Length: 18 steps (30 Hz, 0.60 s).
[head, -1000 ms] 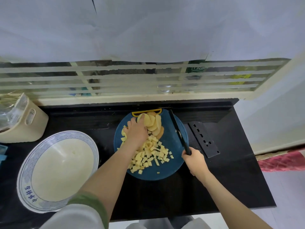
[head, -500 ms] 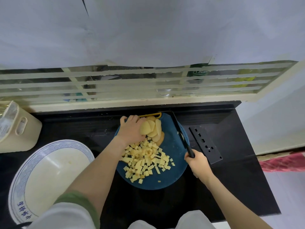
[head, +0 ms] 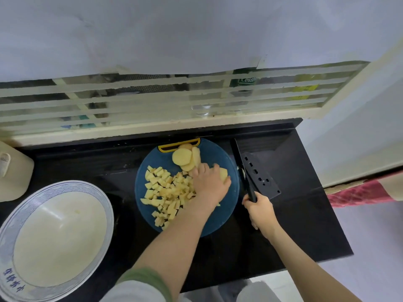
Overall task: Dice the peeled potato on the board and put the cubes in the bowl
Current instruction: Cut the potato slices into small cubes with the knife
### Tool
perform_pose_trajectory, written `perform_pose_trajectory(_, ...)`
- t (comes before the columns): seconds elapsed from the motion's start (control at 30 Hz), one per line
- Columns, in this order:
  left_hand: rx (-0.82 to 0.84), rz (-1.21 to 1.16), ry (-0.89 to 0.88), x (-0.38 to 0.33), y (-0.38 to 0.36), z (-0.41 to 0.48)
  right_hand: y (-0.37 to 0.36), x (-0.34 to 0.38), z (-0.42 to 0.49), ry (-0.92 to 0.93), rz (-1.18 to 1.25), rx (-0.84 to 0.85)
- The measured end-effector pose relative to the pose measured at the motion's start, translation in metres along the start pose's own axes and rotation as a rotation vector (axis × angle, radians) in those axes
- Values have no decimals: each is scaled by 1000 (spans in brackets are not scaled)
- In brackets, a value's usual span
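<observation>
Far over at 9 o'clock stands a beige container (head: 15, 171), half out of sight. Next to it, toward 8 o'clock from the board, sits the wide blue-rimmed bowl (head: 65, 185), with no cubes in it yet. The round blue cutting board (head: 218, 153) lies mid-counter. The potato cubes (head: 168, 192) are heaped across its 9-to-7 o'clock side, and a fan of uncut potato slices (head: 185, 158) leans at 12 o'clock by the yellow handle. The left hand (head: 209, 185) lies palm-down at the board's 3 o'clock side, with its fingers curled over a potato chunk (head: 224, 173). Just off the rim at 3 o'clock the knife (head: 241, 168) points its blade toward 12. The right hand (head: 259, 211) has its fingers wrapped round the handle. I cannot tell whether the blade touches the counter. Beside the knife lies a black perforated plate (head: 261, 177) on the black countertop (head: 301, 225).
</observation>
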<state>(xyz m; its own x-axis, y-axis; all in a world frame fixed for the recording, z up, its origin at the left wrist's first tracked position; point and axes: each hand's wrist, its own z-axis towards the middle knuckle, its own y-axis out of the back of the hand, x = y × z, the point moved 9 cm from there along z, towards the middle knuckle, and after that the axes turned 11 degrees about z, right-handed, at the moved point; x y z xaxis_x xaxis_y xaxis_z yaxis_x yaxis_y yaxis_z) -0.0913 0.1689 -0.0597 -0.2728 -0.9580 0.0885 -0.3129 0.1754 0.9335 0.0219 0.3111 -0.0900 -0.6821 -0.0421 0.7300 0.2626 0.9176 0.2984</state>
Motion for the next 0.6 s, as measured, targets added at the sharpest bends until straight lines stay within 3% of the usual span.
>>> perform_pose_trajectory(0.1, 16, -77, -36, -5, -6, 2, -1, -12, -2, -58, 33, 22)
perform_pose_trajectory(0.17, 1, -143, -202, -14, -3, 5, -4, -16, -4, -78, 38, 38)
perform_pose_trajectory(0.3, 1, 5, -463, -11, -8, 5, -10, -16, -7, -79, 37, 60)
perform_pose_trajectory(0.47, -46, 77, -506, -4, -10, 14, -16, -10, -7, -76, 52, 67)
perform_pose_trajectory(0.6, -133, 74, -327, -2, -3, 19, -22, -10, -6, -85, 79, 78)
